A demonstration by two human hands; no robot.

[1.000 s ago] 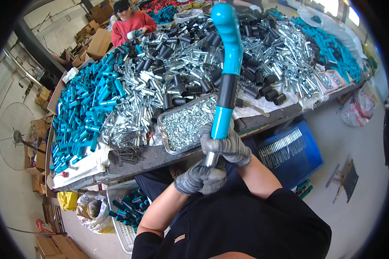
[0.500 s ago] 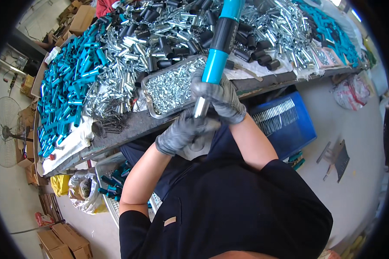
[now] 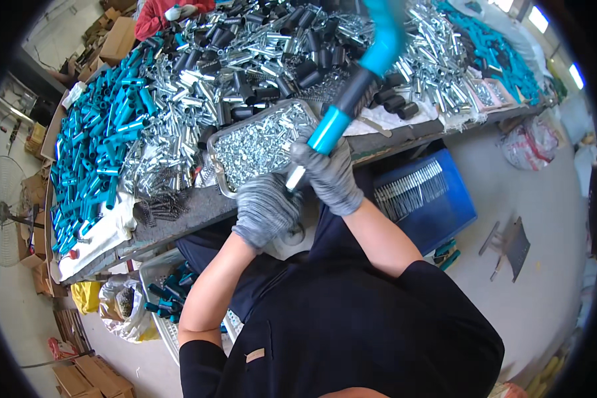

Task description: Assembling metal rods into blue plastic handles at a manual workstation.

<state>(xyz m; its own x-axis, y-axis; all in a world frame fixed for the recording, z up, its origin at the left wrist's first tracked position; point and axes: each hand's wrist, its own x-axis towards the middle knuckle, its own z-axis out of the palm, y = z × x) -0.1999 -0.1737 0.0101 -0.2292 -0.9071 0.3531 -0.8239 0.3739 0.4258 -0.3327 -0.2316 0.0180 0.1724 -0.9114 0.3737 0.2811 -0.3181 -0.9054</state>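
Observation:
Both my hands wear grey knit gloves. Slanting up and away from me is a teal-and-black tube tool (image 3: 330,128) with a bent teal upper part and a bright silver lower end. My right hand (image 3: 330,174) is wrapped round its lower teal section. Just below, my left hand (image 3: 266,207) is closed at the silver end, its fingertips partly hidden. Close beyond my hands, a clear tray (image 3: 220,179) of small shiny metal parts sits at the bench edge. The tool's upper end is blurred.
Teal tubes (image 3: 106,146) heap at the bench's left, silver and black tubes (image 3: 259,56) across its middle. A blue bin (image 3: 454,205) of metal rods stands below right, a crate of teal-black pieces (image 3: 172,288) below left. A red-sleeved person (image 3: 154,18) works at the far side.
The tool has tilted, its upper end swinging to the right and its silver end shifting left and down. My left hand has turned, its back now facing up. The view has shifted slightly.

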